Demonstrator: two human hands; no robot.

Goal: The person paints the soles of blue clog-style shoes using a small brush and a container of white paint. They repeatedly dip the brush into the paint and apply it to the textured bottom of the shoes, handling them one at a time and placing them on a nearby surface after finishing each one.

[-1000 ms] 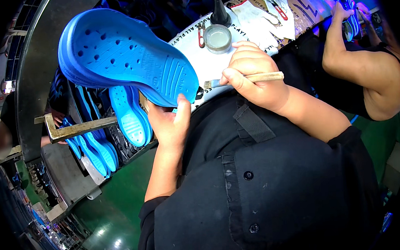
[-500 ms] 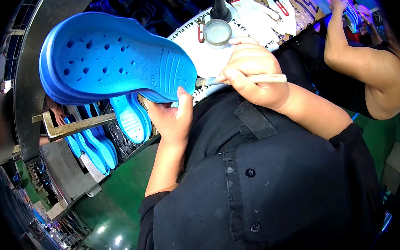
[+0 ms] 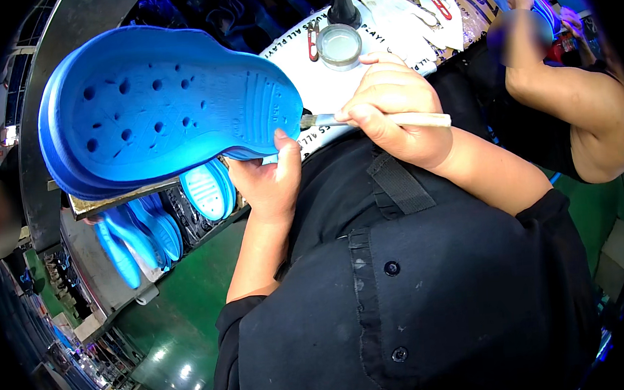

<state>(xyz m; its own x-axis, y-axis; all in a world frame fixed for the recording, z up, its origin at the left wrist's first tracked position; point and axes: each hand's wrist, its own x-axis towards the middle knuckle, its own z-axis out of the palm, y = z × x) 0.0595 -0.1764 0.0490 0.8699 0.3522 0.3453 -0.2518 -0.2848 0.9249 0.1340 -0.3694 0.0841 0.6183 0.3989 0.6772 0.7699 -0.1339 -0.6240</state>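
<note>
A large blue shoe sole (image 3: pixel 178 103) with holes at its broad end is gripped by my left hand (image 3: pixel 268 173) at its narrow end, thumb on the upper face. Its broad end points to the far left. My right hand (image 3: pixel 400 114) is closed around the pale handle of a flat paintbrush (image 3: pixel 425 119). The brush's bristles touch the rim at the sole's narrow end. Beyond my right hand, a small round glass dish (image 3: pixel 339 47) of clear liquid stands on a white printed cover (image 3: pixel 305 81).
Behind the dish is a black cone-shaped bottle (image 3: pixel 343 7); beside it lie red thread snips (image 3: pixel 312 41). White gloves (image 3: pixel 401 18) and more red snips (image 3: pixel 440 5) lie farther right. Other blue soles (image 3: pixel 208 190) rest at left by a metal frame. At right, a co-worker's arm (image 3: pixel 562 87) holds a sole.
The large sole has shifted left and a little toward me, turning slightly. The brush has stayed at its narrow end. At left, a blue sole on the line has moved nearer.
</note>
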